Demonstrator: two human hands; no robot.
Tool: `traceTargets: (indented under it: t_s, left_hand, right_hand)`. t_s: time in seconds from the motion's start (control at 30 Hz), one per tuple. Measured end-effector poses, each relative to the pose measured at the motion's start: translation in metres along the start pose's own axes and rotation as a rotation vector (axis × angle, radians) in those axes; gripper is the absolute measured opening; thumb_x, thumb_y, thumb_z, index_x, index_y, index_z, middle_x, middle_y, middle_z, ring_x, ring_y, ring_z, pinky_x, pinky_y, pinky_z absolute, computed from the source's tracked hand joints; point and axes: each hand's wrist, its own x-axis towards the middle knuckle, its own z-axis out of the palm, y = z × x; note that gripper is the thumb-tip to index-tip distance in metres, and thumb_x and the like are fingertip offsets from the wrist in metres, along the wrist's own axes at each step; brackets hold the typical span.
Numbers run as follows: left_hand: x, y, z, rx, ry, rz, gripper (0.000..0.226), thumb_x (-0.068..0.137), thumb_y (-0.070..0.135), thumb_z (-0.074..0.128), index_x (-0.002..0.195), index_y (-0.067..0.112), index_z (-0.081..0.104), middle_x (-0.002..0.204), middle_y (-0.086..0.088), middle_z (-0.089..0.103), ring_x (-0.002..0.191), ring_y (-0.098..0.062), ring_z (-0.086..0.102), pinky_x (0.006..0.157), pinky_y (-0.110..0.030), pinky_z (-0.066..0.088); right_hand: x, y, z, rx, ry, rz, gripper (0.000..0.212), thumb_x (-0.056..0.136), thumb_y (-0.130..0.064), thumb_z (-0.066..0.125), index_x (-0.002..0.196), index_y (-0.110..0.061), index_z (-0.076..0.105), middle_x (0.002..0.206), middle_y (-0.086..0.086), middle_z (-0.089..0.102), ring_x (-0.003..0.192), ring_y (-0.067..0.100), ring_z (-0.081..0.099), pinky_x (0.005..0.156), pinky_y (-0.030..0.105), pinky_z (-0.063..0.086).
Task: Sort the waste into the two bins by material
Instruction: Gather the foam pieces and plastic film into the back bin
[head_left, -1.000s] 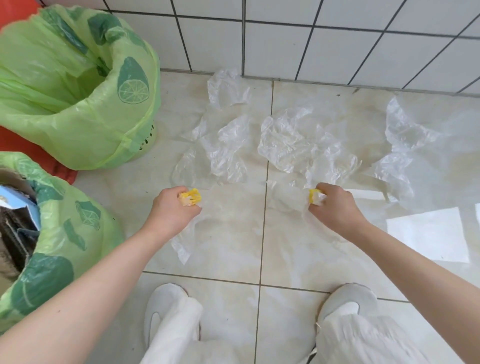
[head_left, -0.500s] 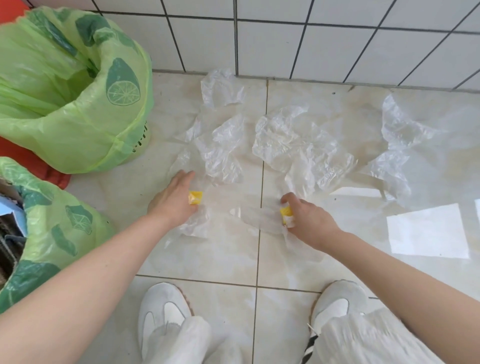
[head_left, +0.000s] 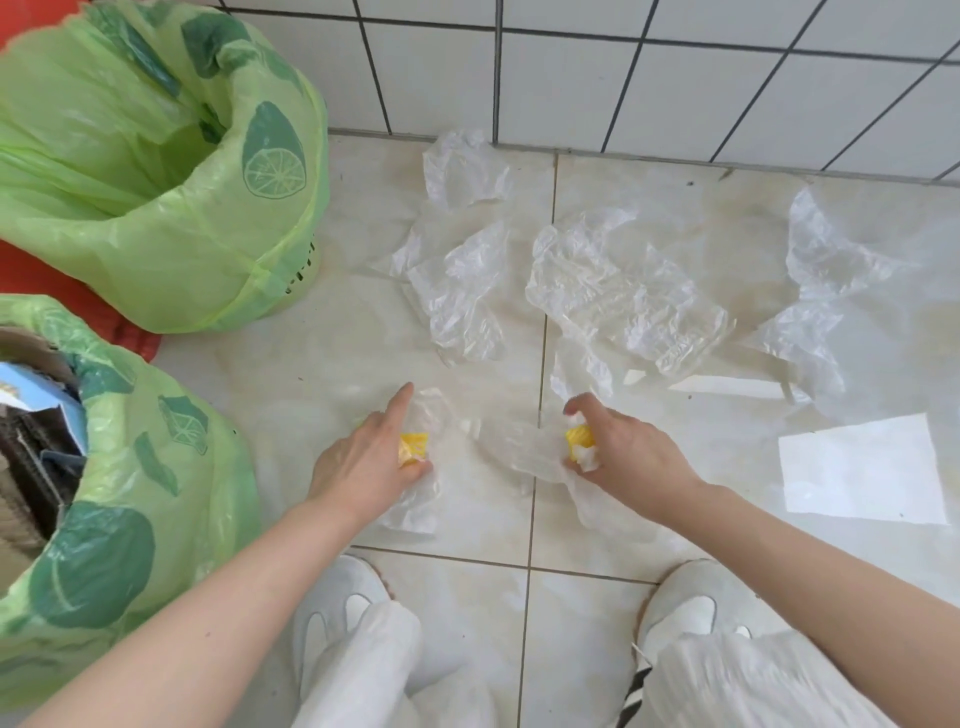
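Gripping a clear plastic bag by its two yellow ends, we hold it low over the tiled floor, stretched between our hands. Our left hand curls round one yellow end with the forefinger pointing straight out, and loose film spills below it. Our right hand clamps the other yellow end with a wad of white film under the thumb. More crumpled clear bags lie beyond, toward the wall. The far bin and the near bin, both lined green, stand to our left, well apart from the bag.
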Motion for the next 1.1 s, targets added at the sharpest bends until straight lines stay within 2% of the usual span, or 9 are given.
traceTargets:
  t_s: [0.1, 0.17, 0.3, 0.47, 0.63, 0.73, 0.83, 0.97, 1.1]
  left_hand:
    - [0.001, 0.000, 0.002, -0.034, 0.039, -0.014, 0.064, 0.078, 0.050, 0.061, 0.131, 0.035, 0.027, 0.125, -0.001, 0.054, 0.108, -0.033, 0.058, 0.084, -0.039, 0.048]
    - [0.004, 0.002, 0.002, -0.060, 0.053, -0.026, 0.047, 0.078, 0.047, 0.062, 0.115, 0.027, 0.039, 0.116, -0.001, 0.057, 0.102, -0.032, 0.059, 0.079, -0.037, 0.047]
    - [0.009, 0.001, 0.001, -0.118, 0.040, -0.020, 0.023, 0.080, 0.037, 0.063, 0.081, 0.019, 0.047, 0.091, -0.004, 0.058, 0.092, -0.031, 0.057, 0.070, -0.033, 0.041]
    - [0.018, 0.003, -0.013, -0.362, 0.028, -0.120, 0.025, 0.078, 0.026, 0.067, 0.064, 0.018, 0.047, 0.068, 0.000, 0.052, 0.076, -0.026, 0.050, 0.062, -0.029, 0.031]
    - [0.018, 0.011, -0.050, -0.477, 0.246, -0.075, 0.029, 0.078, 0.023, 0.068, 0.062, 0.016, 0.044, 0.068, -0.001, 0.047, 0.072, -0.025, 0.045, 0.062, -0.030, 0.026]
    - [0.014, 0.016, -0.083, -0.622, 0.366, -0.142, 0.023, 0.078, 0.026, 0.068, 0.070, 0.011, 0.053, 0.071, -0.007, 0.054, 0.069, -0.027, 0.048, 0.058, -0.031, 0.028]
    - [0.006, 0.017, -0.122, -0.801, 0.423, -0.168, 0.025, 0.078, 0.031, 0.068, 0.081, 0.008, 0.060, 0.075, -0.007, 0.063, 0.073, -0.028, 0.057, 0.065, -0.034, 0.041]
    - [-0.014, 0.013, -0.186, -0.831, 0.587, -0.064, 0.027, 0.080, 0.032, 0.068, 0.086, 0.006, 0.061, 0.081, -0.010, 0.065, 0.074, -0.025, 0.058, 0.068, -0.034, 0.045]
    - [-0.018, -0.003, -0.233, -0.996, 0.536, -0.078, 0.024, 0.083, 0.036, 0.066, 0.093, 0.015, 0.064, 0.087, -0.003, 0.070, 0.080, -0.021, 0.066, 0.077, -0.035, 0.052]
  right_hand:
    - [0.009, -0.001, -0.003, 0.016, -0.009, 0.102, 0.073, 0.082, -0.045, 0.065, 0.138, -0.027, 0.022, 0.104, 0.000, 0.059, 0.098, 0.032, 0.060, 0.074, 0.038, 0.045]
    - [0.015, -0.002, -0.001, 0.007, -0.068, 0.167, 0.079, 0.081, -0.048, 0.064, 0.140, -0.027, 0.017, 0.111, 0.002, 0.060, 0.101, 0.032, 0.060, 0.077, 0.039, 0.045]
    - [0.026, -0.008, 0.008, 0.000, 0.003, 0.193, 0.056, 0.085, -0.043, 0.060, 0.129, -0.024, 0.032, 0.117, 0.002, 0.057, 0.099, 0.032, 0.060, 0.072, 0.036, 0.045]
    - [0.030, -0.017, 0.009, -0.101, 0.038, 0.132, 0.031, 0.087, -0.033, 0.056, 0.113, -0.017, 0.050, 0.104, 0.004, 0.050, 0.095, 0.032, 0.059, 0.064, 0.032, 0.039]
    - [0.042, -0.038, -0.012, 0.239, 0.086, 0.120, 0.020, 0.082, -0.024, 0.064, 0.099, -0.015, 0.061, 0.097, 0.001, 0.045, 0.080, 0.024, 0.055, 0.073, 0.028, 0.043]
    - [0.052, -0.066, -0.047, 0.317, 0.156, 0.054, 0.012, 0.081, -0.017, 0.064, 0.089, -0.009, 0.060, 0.088, 0.006, 0.053, 0.074, 0.022, 0.048, 0.058, 0.023, 0.030]
    - [0.063, -0.098, -0.083, 0.418, 0.209, 0.002, 0.009, 0.080, -0.016, 0.062, 0.082, -0.008, 0.058, 0.072, 0.005, 0.057, 0.063, 0.017, 0.048, 0.049, 0.017, 0.034]
    - [0.073, -0.152, -0.118, 0.497, 0.281, -0.159, 0.012, 0.079, -0.019, 0.062, 0.086, -0.013, 0.055, 0.068, -0.004, 0.056, 0.060, 0.008, 0.049, 0.048, 0.016, 0.034]
    - [0.084, -0.204, -0.145, 0.493, 0.286, -0.306, 0.011, 0.079, -0.024, 0.061, 0.082, -0.022, 0.050, 0.065, -0.011, 0.050, 0.060, 0.003, 0.048, 0.051, 0.013, 0.035]
